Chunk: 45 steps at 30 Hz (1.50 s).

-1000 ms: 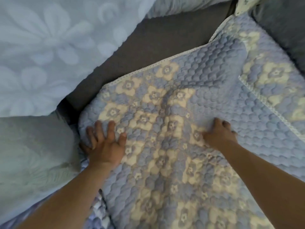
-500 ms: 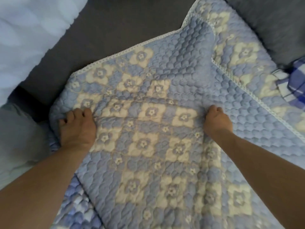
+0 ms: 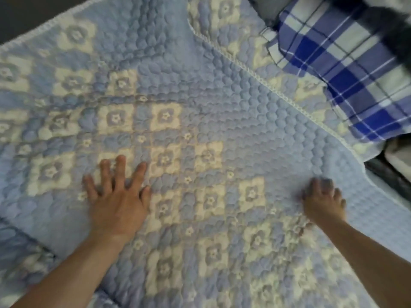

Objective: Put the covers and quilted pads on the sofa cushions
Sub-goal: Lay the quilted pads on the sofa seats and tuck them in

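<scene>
My left hand (image 3: 115, 201) lies flat, fingers spread, pressing the quilted pad (image 3: 200, 121). My right hand (image 3: 322, 201) rests on it too, blurred, fingers seemingly straight. Beyond the right hand, a checked cushion (image 3: 347, 70) sits past the pad's trimmed edge.

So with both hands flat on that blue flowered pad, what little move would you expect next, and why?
Probably a sweep outward. The left hand lies spread flat on the quilted pad, the right hand presses near its right side, and soft ripples show in the pad above the left hand. Its trimmed edge overlaps a second pad beside a checked cloth, so smoothing seems due.
</scene>
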Tool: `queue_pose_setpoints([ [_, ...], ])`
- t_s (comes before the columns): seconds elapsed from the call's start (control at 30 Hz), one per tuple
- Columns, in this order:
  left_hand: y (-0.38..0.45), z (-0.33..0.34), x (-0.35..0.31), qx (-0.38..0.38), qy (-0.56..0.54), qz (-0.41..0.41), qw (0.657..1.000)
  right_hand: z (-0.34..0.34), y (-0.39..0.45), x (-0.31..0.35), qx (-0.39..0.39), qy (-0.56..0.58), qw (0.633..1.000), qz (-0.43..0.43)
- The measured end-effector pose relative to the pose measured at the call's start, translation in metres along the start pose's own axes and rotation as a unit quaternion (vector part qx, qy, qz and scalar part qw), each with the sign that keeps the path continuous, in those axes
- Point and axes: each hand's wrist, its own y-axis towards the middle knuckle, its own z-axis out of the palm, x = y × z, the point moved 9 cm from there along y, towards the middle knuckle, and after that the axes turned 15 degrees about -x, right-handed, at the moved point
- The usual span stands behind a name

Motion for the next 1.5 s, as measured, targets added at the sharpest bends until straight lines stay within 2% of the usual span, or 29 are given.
queue_pose_setpoints([
  [0.07, -0.011, -0.015, -0.031, -0.01, -0.029, -0.033, 0.999, -0.02, -0.02, 0.057, -0.08, 0.066, 0.987, -0.122],
  [0.1, -0.021, -0.022, -0.057, -0.014, -0.047, -0.011, 0.999, -0.028, -0.048, 0.094, -0.107, 0.103, 0.969, -0.195],
  [0.17, -0.056, -0.021, -0.12, 0.016, -0.073, 0.085, 0.994, -0.038, -0.122, 0.157, -0.131, 0.158, 0.91, -0.361],
  [0.23, -0.086, -0.008, -0.156, 0.042, -0.067, 0.143, 0.987, -0.034, -0.175, 0.174, -0.107, 0.183, 0.846, -0.489],
  [0.27, -0.092, -0.001, -0.159, 0.037, -0.058, 0.143, 0.987, -0.024, -0.176, 0.154, -0.106, 0.167, 0.834, -0.515],
  [0.3, -0.092, 0.004, -0.159, 0.025, -0.044, 0.135, 0.99, -0.009, -0.156, 0.116, -0.116, 0.143, 0.844, -0.504],
  [0.33, -0.092, 0.008, -0.159, 0.018, -0.024, 0.131, 0.991, 0.009, -0.12, 0.064, -0.129, 0.112, 0.873, -0.457],
  [0.37, -0.091, 0.009, -0.158, 0.012, -0.007, 0.129, 0.992, 0.027, -0.074, 0.002, -0.123, 0.082, 0.917, -0.369],
  [0.4, -0.09, 0.012, -0.159, 0.013, 0.006, 0.126, 0.992, 0.04, -0.022, -0.069, -0.108, 0.053, 0.965, -0.235],
  [0.43, -0.09, 0.014, -0.162, 0.028, 0.021, 0.116, 0.993, 0.045, 0.02, -0.14, -0.08, 0.04, 0.992, -0.087],
  [0.47, -0.093, 0.014, -0.165, 0.046, 0.032, 0.09, 0.994, 0.046, 0.046, -0.194, -0.042, 0.053, 0.998, 0.019],
  [0.5, -0.096, 0.009, -0.173, 0.045, 0.035, 0.056, 0.997, 0.041, 0.059, -0.224, -0.032, 0.081, 0.995, 0.055],
  [0.53, -0.102, 0.0, -0.19, 0.037, 0.023, 0.034, 0.998, 0.035, 0.061, -0.235, -0.049, 0.109, 0.992, 0.039],
  [0.57, -0.113, -0.009, -0.219, 0.031, 0.002, 0.048, 0.998, 0.029, 0.052, -0.234, -0.073, 0.135, 0.988, 0.009],
  [0.67, -0.182, -0.015, -0.351, 0.04, -0.035, 0.22, 0.974, 0.036, -0.022, -0.225, -0.139, 0.185, 0.965, -0.125],
  [0.73, -0.228, -0.01, -0.439, 0.047, -0.058, 0.294, 0.953, 0.062, -0.061, -0.266, -0.137, 0.175, 0.966, -0.135],
  [0.8, -0.24, -0.001, -0.488, 0.036, -0.061, 0.276, 0.959, 0.09, -0.057, -0.362, -0.152, 0.147, 0.977, -0.012],
  [0.87, -0.234, 0.006, -0.51, 0.012, -0.025, 0.245, 0.969, 0.115, -0.045, -0.48, -0.139, 0.106, 0.967, 0.184],
  [0.93, -0.223, 0.014, -0.52, -0.007, 0.013, 0.223, 0.975, 0.136, -0.043, -0.579, -0.105, 0.121, 0.912, 0.377],
  [0.97, -0.22, 0.016, -0.523, -0.001, 0.021, 0.215, 0.976, 0.143, -0.041, -0.607, -0.091, 0.13, 0.891, 0.424],
  [1.0, -0.22, 0.016, -0.525, 0.004, 0.018, 0.207, 0.978, 0.148, -0.035, -0.619, -0.077, 0.142, 0.89, 0.427],
  [1.13, -0.243, 0.012, -0.543, 0.03, -0.008, 0.146, 0.989, 0.155, -0.013, -0.63, -0.087, 0.162, 0.927, 0.326],
  [1.23, -0.274, 0.019, -0.575, 0.05, -0.003, 0.192, 0.98, 0.151, -0.001, -0.671, -0.136, 0.143, 0.929, 0.313],
  [1.3, -0.274, 0.028, -0.58, 0.062, 0.005, 0.189, 0.98, 0.152, 0.001, -0.679, -0.146, 0.167, 0.931, 0.291],
  [1.43, -0.271, 0.027, -0.578, 0.063, 0.039, 0.169, 0.983, 0.125, -0.052, -0.658, -0.241, 0.209, 0.944, 0.09],
  [1.47, -0.273, 0.025, -0.581, 0.075, 0.04, 0.147, 0.985, 0.129, -0.078, -0.671, -0.248, 0.205, 0.942, 0.095],
  [1.5, -0.279, 0.02, -0.587, 0.083, 0.033, 0.121, 0.989, 0.137, -0.107, -0.695, -0.251, 0.193, 0.938, 0.143],
])
